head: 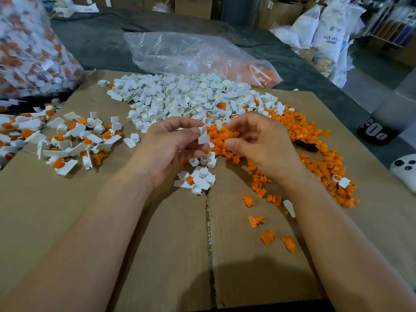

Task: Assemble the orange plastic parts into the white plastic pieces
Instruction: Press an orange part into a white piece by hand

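Observation:
My left hand (166,149) pinches a white plastic piece (203,136) between thumb and fingers, just above the cardboard. My right hand (258,143) hovers beside it over the orange pile, fingers curled; whether it holds an orange part is hidden. A heap of white pieces (180,100) lies at the back centre. Orange parts (315,140) spread to the right, with a few loose ones (267,238) nearer me. Joined white-and-orange pieces (74,140) lie at the left.
The work surface is flattened cardboard (135,233) with a centre seam. A clear bag (191,55) holding orange parts lies behind the white heap. A large bag of joined pieces (29,48) stands at far left. White sacks (328,30) and boxes are behind.

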### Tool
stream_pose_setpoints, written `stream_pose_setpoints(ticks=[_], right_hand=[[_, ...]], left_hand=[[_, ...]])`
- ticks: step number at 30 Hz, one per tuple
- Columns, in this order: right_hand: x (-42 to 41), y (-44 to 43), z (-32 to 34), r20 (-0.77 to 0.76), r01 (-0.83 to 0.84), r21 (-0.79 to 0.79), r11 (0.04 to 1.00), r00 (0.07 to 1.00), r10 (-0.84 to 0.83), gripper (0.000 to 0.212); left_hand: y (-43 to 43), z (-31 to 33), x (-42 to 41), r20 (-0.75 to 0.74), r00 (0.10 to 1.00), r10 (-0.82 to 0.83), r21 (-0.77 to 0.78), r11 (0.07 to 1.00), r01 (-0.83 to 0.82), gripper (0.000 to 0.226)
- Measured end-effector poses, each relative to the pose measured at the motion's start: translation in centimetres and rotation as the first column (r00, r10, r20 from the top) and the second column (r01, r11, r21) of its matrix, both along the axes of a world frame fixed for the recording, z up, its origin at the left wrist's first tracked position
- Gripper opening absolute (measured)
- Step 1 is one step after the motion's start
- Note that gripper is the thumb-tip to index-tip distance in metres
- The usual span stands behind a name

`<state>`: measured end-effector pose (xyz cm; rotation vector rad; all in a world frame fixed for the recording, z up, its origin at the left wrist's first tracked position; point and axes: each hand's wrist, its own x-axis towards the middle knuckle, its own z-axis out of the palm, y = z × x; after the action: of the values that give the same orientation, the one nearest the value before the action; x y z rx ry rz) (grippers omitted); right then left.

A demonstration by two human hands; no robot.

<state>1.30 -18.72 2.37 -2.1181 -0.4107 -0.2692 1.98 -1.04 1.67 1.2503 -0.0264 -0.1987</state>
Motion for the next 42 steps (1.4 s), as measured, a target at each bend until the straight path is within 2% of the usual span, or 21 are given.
stream_pose_setpoints(ticks=[3,7,11,15,18,22,29,35,39,42], right_hand=[[-0.3,0.4,0.0,0.029,-0.003,0.081,0.997,1.0,0.0,0.028],[-0.2,0.9,-0.1,0.1,-0.018,0.009,1.0,0.995,0.017,0.034],[-0.4,1.3,-0.1,0.047,-0.004,0.119,0.993,0.999,-0.001,0.031],[-0.5,1.8,-0.3,0.091,-0.014,0.161,0.987,0.996,-0.001,0.031],[-0.5,1.9,-0.3,0.101,0.002,0.165,0.986,0.995,-0.019,0.029],[-0.6,1.9,-0.3,0.135,0.005,0.145,0.989,0.991,-0.024,0.033],[-0.6,1.8,-0.5,0.138,0.02,0.115,0.993,0.99,-0.036,0.032],[-0.8,1.6,-0.5,0.16,0.027,0.028,0.999,0.987,-0.031,0.006],[-0.7,1.4,-0.5,0.109,0.021,0.039,0.999,0.994,-0.025,0.009],[-0.7,1.4,-0.7,0.108,0.009,0.071,0.997,0.994,-0.017,0.008]], left_hand=[[-0.1,-0.1,-0.1,0.013,0.999,-0.046,0.029,0.999,0.046,0.009],[-0.3,-0.4,-0.2,0.044,0.997,-0.069,0.069,0.995,0.066,0.009],[-0.2,-0.5,-0.1,0.067,0.994,-0.091,0.085,0.993,0.085,0.011],[-0.3,-0.6,-0.2,0.092,0.99,-0.108,0.133,0.987,0.095,0.012],[-0.2,-0.6,-0.2,0.118,0.987,-0.107,0.13,0.987,0.092,0.01],[-0.2,-0.8,-0.2,0.124,0.984,-0.13,0.145,0.983,0.111,0.018],[-0.5,-0.9,-0.2,0.126,0.985,-0.114,0.178,0.98,0.091,0.005],[-0.5,-1.1,-0.4,0.156,0.98,-0.127,0.2,0.975,0.095,0.006],[-0.6,-1.2,-0.5,0.194,0.971,-0.14,0.264,0.961,0.086,0.008],[-0.6,-1.1,-0.4,0.189,0.971,-0.145,0.241,0.966,0.097,0.008]])
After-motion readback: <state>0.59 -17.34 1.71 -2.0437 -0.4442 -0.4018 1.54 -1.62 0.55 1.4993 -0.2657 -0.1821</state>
